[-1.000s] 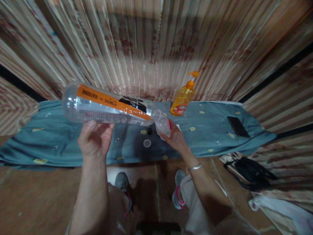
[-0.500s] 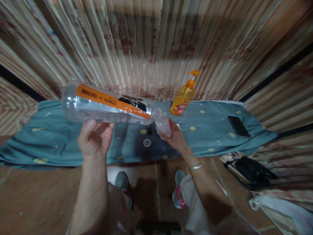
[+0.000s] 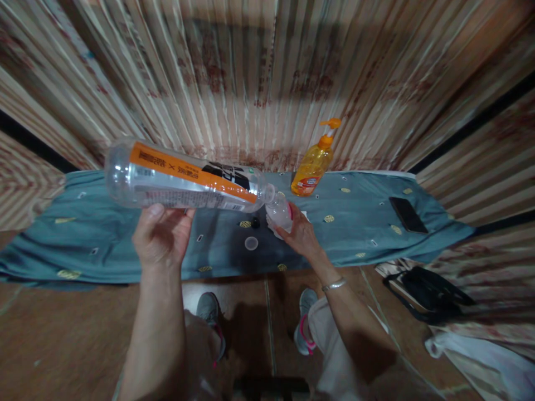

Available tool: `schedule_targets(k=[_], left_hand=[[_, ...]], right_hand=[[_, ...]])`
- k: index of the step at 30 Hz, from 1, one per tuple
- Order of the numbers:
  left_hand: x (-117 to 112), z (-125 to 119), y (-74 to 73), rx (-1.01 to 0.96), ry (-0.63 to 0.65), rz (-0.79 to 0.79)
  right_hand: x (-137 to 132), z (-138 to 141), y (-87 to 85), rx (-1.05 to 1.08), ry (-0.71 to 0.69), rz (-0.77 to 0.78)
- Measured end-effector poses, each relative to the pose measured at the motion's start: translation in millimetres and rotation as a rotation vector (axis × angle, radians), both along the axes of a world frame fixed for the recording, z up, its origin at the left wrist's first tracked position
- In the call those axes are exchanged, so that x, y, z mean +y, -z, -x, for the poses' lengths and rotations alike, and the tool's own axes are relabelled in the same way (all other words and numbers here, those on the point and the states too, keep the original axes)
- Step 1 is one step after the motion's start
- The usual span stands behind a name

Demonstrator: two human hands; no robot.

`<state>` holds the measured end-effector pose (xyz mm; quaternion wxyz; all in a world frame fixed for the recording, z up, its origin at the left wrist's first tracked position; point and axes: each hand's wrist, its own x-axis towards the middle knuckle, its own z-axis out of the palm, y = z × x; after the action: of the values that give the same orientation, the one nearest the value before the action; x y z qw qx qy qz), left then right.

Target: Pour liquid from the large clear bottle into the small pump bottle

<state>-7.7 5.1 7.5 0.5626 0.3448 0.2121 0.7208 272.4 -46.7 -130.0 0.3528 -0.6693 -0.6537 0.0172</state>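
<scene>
My left hand [image 3: 162, 238] grips a large clear plastic bottle [image 3: 184, 178] with an orange label, held almost level with its open mouth tipped to the right. The mouth meets the top of a small clear bottle [image 3: 279, 213], which my right hand [image 3: 300, 234] holds over the blue cloth. A round clear cap [image 3: 251, 243] and a small dark cap [image 3: 255, 223] lie on the cloth just below the two bottles.
An orange pump bottle [image 3: 312, 166] stands at the back of the blue-cloth-covered table [image 3: 92, 239]. A dark phone [image 3: 408, 215] lies at the right end. A black bag [image 3: 430, 295] sits on the floor at right. Striped curtains hang behind.
</scene>
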Motion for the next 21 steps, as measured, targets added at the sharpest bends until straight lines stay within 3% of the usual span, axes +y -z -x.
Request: schedule_targets(k=[21], left_hand=[[-1.9,-3.3,0.8,-0.029,0.016,0.013]], right_hand=[[-0.5,-0.1,-2.3,0.002,0.006,0.035]])
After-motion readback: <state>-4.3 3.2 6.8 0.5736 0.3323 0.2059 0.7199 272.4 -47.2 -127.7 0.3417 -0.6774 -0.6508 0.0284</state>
